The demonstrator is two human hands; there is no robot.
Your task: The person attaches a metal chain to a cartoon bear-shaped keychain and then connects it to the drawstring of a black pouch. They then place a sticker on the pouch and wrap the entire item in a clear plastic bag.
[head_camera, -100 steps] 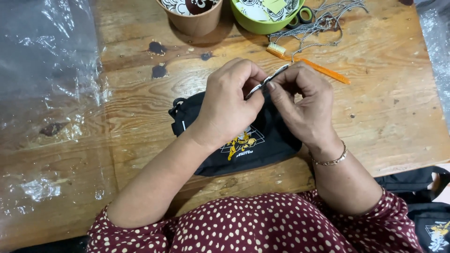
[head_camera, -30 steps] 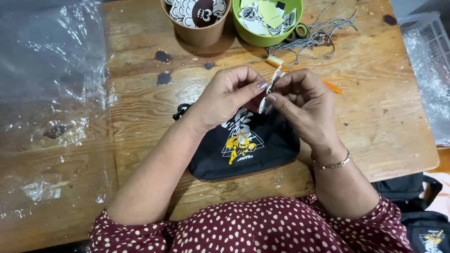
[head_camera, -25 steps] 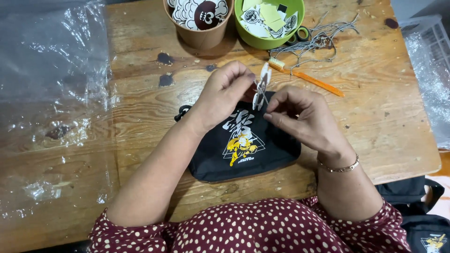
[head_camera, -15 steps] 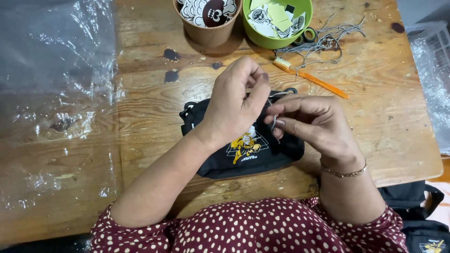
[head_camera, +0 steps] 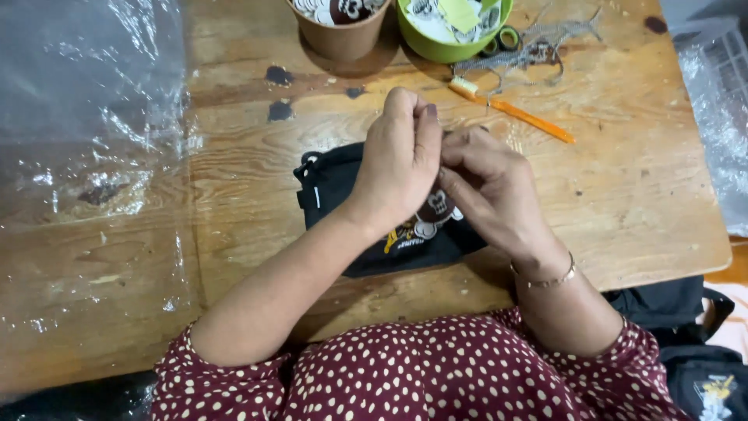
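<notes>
Pouch (head_camera: pixel 343 210), black fabric, yellow print, flat

Small craft workshop, worn wooden table (head_camera: pixel 639 210), cups of patches (head_camera: pixel 340 27), plastic sheeting (head_camera: pixel 86 101)

Worn wooden table (head_camera: pixel 639 203) with dark stains beneath the hands. Crinkled clear plastic sheet (head_camera: pixel 86 132) covers the table left of them. More clear plastic (head_camera: pixel 721 117) far right. Even, soft lighting overhead.
</notes>
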